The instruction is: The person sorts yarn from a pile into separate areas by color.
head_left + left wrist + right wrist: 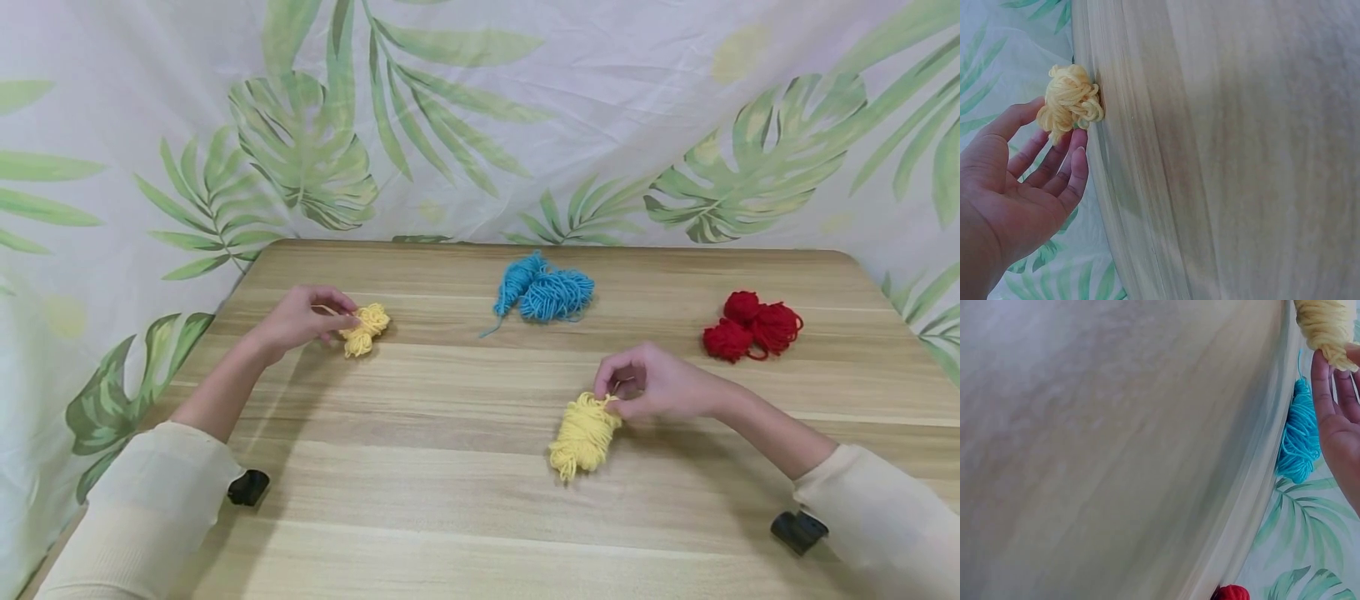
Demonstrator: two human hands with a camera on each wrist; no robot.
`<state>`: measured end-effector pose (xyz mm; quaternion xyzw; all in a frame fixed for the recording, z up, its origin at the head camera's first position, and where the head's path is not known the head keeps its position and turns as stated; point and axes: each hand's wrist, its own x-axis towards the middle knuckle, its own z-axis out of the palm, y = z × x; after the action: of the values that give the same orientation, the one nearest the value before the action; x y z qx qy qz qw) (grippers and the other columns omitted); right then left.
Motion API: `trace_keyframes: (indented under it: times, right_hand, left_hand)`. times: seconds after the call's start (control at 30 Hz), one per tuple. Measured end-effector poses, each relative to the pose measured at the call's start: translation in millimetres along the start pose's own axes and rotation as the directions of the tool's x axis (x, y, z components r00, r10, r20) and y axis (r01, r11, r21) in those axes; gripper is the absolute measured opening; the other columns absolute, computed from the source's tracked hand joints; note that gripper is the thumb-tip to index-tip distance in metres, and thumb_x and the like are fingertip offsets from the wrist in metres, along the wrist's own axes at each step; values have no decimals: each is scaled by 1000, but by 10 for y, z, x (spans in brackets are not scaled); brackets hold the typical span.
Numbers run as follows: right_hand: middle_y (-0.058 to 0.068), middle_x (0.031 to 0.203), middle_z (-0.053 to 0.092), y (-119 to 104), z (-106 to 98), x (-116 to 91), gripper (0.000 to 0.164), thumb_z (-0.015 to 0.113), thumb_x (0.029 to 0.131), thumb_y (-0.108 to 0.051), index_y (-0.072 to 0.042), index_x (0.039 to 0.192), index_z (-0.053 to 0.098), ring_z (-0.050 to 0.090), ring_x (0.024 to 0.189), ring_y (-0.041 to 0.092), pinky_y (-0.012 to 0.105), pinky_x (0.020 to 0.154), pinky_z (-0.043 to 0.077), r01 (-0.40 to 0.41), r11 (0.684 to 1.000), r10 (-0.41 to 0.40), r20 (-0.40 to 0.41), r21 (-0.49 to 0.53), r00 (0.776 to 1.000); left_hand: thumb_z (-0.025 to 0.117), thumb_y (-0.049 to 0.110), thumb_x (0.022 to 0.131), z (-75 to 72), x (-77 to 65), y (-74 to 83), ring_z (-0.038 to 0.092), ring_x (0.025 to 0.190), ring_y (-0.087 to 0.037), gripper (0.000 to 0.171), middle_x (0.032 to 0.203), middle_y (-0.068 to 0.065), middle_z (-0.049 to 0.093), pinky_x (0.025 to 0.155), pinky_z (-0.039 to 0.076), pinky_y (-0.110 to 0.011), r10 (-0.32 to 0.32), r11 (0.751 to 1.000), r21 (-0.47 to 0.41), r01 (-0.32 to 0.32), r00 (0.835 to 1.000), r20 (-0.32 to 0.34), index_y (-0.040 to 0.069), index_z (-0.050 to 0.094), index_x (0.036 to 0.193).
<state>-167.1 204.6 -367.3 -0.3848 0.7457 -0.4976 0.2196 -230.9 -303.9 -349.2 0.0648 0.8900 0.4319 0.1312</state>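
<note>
At the left of the table, my left hand [306,319] pinches a small yellow yarn bundle [366,330] between thumb and fingers. In the left wrist view the looped strands of this bundle [1067,103] stick out past the fingertips. Nearer the front and right of centre, my right hand [660,385] pinches the upper end of a larger, paler yellow yarn skein [585,437], which slants down to the left. The right wrist view shows only part of that skein [1327,328], cut off at the top right corner.
Blue yarn skeins [557,293] lie together at the table's back middle, a loose strand trailing left. Several red yarn balls [753,327] sit in a cluster at the right. A leaf-patterned cloth [465,125] hangs behind the wooden table [420,517].
</note>
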Motion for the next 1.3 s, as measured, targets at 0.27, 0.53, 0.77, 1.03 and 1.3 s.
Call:
trace_keyframes:
  times: [0.27, 0.53, 0.77, 1.03, 1.3]
  right_hand:
    - [7, 91, 69, 9, 19, 101, 11, 72, 86, 10, 3, 94, 70, 66, 83, 11, 27, 76, 60, 9, 1000, -11, -72, -27, 997]
    - [9, 93, 69, -23, 25, 192, 10, 72, 86, 10, 4, 94, 70, 66, 85, 12, 27, 79, 60, 13, 999, -17, -98, -39, 995]
    - [11, 95, 69, -58, 28, 270, 10, 72, 86, 9, 3, 95, 70, 67, 87, 14, 28, 83, 60, -22, 999, 17, -101, -41, 995]
    - [11, 95, 70, -78, 42, 380, 11, 71, 86, 10, 5, 96, 70, 67, 89, 15, 30, 85, 60, -68, 997, 62, -122, -45, 991]
    - [10, 95, 70, -101, 65, 534, 11, 71, 86, 8, 5, 96, 69, 68, 90, 21, 30, 84, 60, -59, 998, 54, -129, -35, 990]
  left_hand:
    - [73, 16, 98, 0, -11, 10, 66, 84, -9, 35, 114, -16, 65, 71, 58, -34, 2, 1000, 6, -2, 1000, 1, -9, 64, 122]
    - [71, 17, 99, -7, -42, 34, 65, 87, -6, 39, 121, -22, 65, 75, 59, -32, 0, 1000, 12, 0, 1000, -3, -9, 63, 126]
    - [71, 20, 99, -7, -68, 65, 66, 91, -5, 44, 126, -25, 65, 78, 59, -31, 11, 999, 33, -11, 1000, -7, -10, 61, 131]
    - [72, 22, 99, -3, -73, 64, 65, 106, -15, 49, 135, -27, 62, 86, 58, -33, -6, 999, 51, 6, 1000, 1, -8, 59, 136]
    - [71, 25, 99, -4, -81, 63, 59, 125, -31, 57, 141, -26, 59, 97, 53, -35, -39, 998, 48, 38, 999, 19, -8, 54, 142]
